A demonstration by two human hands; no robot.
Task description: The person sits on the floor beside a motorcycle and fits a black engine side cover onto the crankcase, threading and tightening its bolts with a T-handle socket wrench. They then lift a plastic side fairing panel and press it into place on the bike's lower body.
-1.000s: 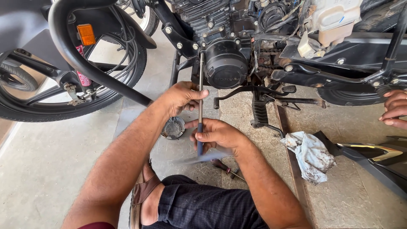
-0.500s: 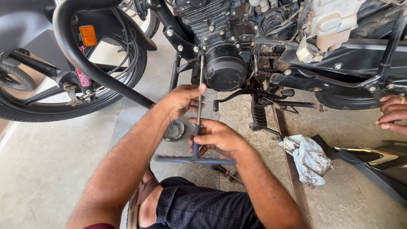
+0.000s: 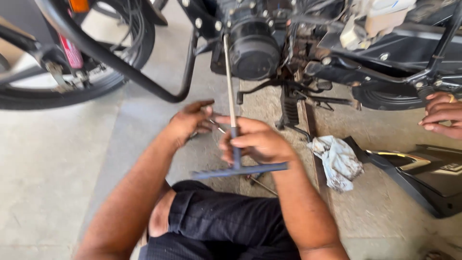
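A long T-handle wrench [image 3: 234, 144] runs from my lap up to the motorcycle engine [image 3: 252, 45], its shaft reaching beside the round black engine cover. My right hand [image 3: 255, 142] is wrapped around the shaft just above the blue crossbar. My left hand [image 3: 190, 123] hovers just left of the shaft, fingers loosely curled, touching small metal parts near the floor. I sit on the concrete with my knee in dark shorts below the handle.
The front wheel [image 3: 72, 72] and a black crash guard tube [image 3: 120, 67] stand at the left. A crumpled white rag [image 3: 337, 161] lies on the floor right of the wrench. Another person's hand [image 3: 442, 115] rests at the right edge, above a detached black panel [image 3: 423, 178].
The view has moved closer and lower toward the engine. My left hand has slid off the wrench shaft to its left, and the crossbar has turned to lie level.
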